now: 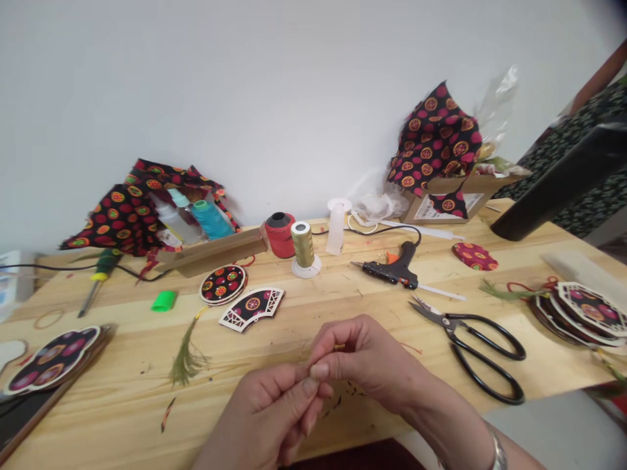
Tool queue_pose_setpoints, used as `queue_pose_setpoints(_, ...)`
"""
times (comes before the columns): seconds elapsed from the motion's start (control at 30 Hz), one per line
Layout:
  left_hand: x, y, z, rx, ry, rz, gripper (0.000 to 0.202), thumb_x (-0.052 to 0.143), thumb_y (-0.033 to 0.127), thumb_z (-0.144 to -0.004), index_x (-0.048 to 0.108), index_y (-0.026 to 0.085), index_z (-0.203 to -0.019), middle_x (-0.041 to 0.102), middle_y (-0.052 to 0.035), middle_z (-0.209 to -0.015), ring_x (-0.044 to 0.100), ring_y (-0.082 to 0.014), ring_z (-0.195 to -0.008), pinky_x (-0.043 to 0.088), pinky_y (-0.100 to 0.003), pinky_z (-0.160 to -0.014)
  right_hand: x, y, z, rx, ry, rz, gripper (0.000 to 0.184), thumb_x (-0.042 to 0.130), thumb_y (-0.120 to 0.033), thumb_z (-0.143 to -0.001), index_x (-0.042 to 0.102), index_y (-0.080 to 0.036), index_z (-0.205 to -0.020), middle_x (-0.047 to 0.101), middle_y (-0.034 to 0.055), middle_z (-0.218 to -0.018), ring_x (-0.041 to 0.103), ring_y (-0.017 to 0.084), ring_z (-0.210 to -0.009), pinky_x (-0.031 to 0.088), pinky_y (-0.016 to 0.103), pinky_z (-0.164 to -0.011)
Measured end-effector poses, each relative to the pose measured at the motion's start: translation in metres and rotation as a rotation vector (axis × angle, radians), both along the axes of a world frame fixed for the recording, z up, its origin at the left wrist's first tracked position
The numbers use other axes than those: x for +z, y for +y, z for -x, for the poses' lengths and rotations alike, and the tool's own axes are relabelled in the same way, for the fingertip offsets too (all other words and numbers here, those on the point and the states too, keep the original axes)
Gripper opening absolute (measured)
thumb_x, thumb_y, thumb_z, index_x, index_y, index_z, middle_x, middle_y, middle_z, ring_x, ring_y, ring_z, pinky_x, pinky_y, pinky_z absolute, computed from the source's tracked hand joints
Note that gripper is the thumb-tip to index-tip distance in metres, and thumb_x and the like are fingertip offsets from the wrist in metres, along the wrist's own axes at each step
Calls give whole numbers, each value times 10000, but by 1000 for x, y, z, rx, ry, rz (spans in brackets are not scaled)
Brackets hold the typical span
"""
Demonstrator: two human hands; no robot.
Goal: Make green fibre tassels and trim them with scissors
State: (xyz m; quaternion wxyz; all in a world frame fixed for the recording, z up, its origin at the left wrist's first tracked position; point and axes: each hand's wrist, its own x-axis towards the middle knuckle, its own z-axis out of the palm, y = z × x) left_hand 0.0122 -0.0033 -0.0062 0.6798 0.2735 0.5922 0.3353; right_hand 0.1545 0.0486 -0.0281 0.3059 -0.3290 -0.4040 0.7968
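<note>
My left hand (272, 408) and my right hand (372, 362) meet at the front middle of the wooden table (343, 307). Both pinch a thin yellow thread (339, 346) between thumb and fingertips; only a short bit of it shows. Just beyond my hands lie a fan-shaped fabric ornament (252, 307), a round fabric ornament (223, 284) and a green tassel (186, 359). Black scissors (477, 343) lie to the right of my right hand.
A glue gun (394, 269), a gold thread spool (304, 248) and a red spool (280, 233) stand mid-table. Patterned fabric (127, 209) and a cardboard box (450, 196) sit at the back. Stacked ornaments (578, 310) lie right, more (49, 359) left. A screwdriver (98, 277) lies far left.
</note>
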Motion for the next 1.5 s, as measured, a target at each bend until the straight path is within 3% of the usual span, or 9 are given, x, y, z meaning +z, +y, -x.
queue_pose_setpoints(0.23, 0, 0, 0, 25, -66, -6, 232, 739, 359, -653, 697, 132, -621, 479, 22, -493, 284, -52, -438, 154, -200, -421, 2, -2, 0, -21, -93, -67, 262, 746, -351, -643, 599, -135, -614, 576, -35, -538, 490, 77, -519, 361, 206, -544)
queue_pose_setpoints(0.47, -1, 0, 1, 110, -273, 36, 208, 694, 338, -716, 685, 134, -674, 578, -42, -614, 284, -69, -492, 229, -200, -451, -4, -1, 1, -34, 4, -99, 244, 668, -354, -735, 555, -159, -640, 570, -29, -549, 540, 101, -510, 404, 225, -535)
queue_pose_setpoints(0.67, -5, 3, 0, 121, -335, 66, 171, 711, 285, -712, 663, 129, -662, 571, -29, -625, 240, -55, -486, 226, -185, -447, -7, 0, 2, -53, -41, -131, 243, 645, -337, -756, 549, -157, -624, 581, -21, -546, 539, 97, -512, 416, 223, -548)
queue_pose_setpoints(1.13, -8, 1, -1, 129, -281, 33, 166, 735, 254, -681, 652, 137, -597, 561, -4, -575, 259, -53, -470, 263, -169, -436, -3, 1, 1, -130, -123, -125, 255, 713, -362, -683, 606, -143, -606, 540, -43, -536, 443, 78, -521, 359, 217, -547)
queue_pose_setpoints(1.23, -8, 1, 2, 142, -248, -7, 128, 717, 263, -708, 696, 147, -657, 604, -15, -586, 330, -62, -474, 314, -173, -452, -3, 0, 0, -179, -133, -185, 196, 680, -346, -731, 670, -151, -715, 597, -25, -630, 494, 94, -593, 396, 231, -607)
queue_pose_setpoints(1.3, -8, 1, 4, 181, -195, -54, 92, 724, 254, -703, 724, 162, -693, 661, -38, -680, 460, -92, -560, 394, -185, -523, -4, 0, -1, -277, -132, -239, 212, 626, -360, -791, 698, -182, -882, 655, 1, -797, 552, 113, -714, 426, 252, -700)
queue_pose_setpoints(1.37, -7, 2, 6, 231, -139, -134, 58, 736, 236, -690, 745, 181, -707, 699, -61, -900, 568, -144, -817, 453, -202, -692, -7, 0, -1, -382, -129, -256, 260, 579, -390, -834, 687, -216, -995, 670, 19, -920, 579, 131, -825, 439, 274, -770)
queue_pose_setpoints(1.43, -5, 3, 7, 272, -109, -237, 25, 739, 219, -685, 754, 202, -697, 639, -44, -1164, 493, -180, -1124, 411, -208, -882, -8, -1, 1, -417, -108, -242, 264, 571, -401, -845, 690, -222, -997, 685, 31, -930, 598, 146, -874, 448, 296, -809)
queue_pose_setpoints(1.5, -4, 4, 7, 301, -107, -312, 25, 731, 216, -692, 754, 219, -682, 544, -4, -1316, 372, -193, -1271, 341, -224, -988, -7, -3, 5, -374, -52, -253, 229, 568, -370, -856, 700, -225, -975, 699, 33, -947, 613, 156, -920, 444, 317, -863)
